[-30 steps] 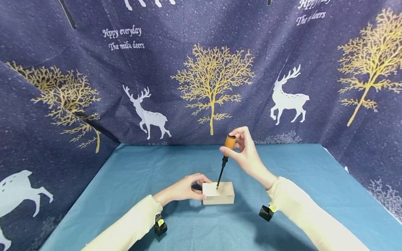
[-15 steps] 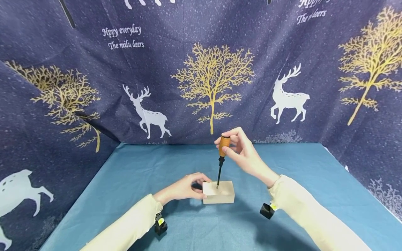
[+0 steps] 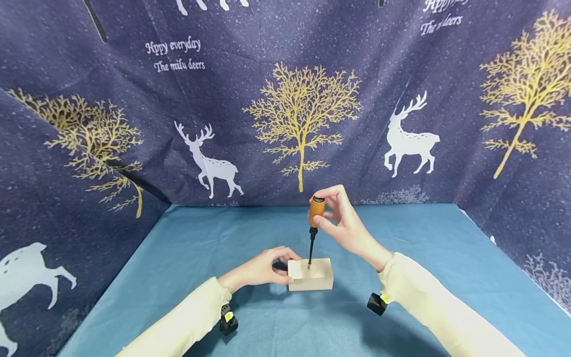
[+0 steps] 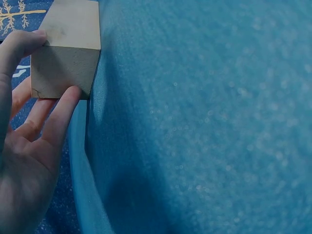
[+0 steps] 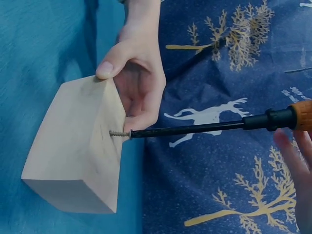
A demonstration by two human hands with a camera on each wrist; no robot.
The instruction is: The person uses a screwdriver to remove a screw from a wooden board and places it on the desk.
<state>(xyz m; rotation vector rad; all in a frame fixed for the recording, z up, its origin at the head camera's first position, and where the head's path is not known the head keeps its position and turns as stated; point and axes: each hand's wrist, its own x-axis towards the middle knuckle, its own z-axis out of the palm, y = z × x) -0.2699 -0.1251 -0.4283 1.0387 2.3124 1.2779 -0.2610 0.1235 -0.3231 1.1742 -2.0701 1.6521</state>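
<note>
A dark blue backdrop (image 3: 267,39) with deer and golden trees fills the head view's upper part, a blue tabletop (image 3: 214,233) the lower. Right of centre, the grip of the right hand (image 3: 347,224) holds an orange-and-black screwdriver (image 3: 317,214), nearly upright. At lower centre, the left hand (image 3: 262,267) pinches a wooden block's (image 3: 311,284) left end. A screw (image 5: 119,133) stands in the block's top, touching the screwdriver's tip.

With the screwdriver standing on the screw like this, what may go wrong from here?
The screw stands well out of the block, so it might lean or loosen. The screwdriver could slip toward the left hand, which grips the block close by. Only that hand holds the block, so it may twist.
</note>
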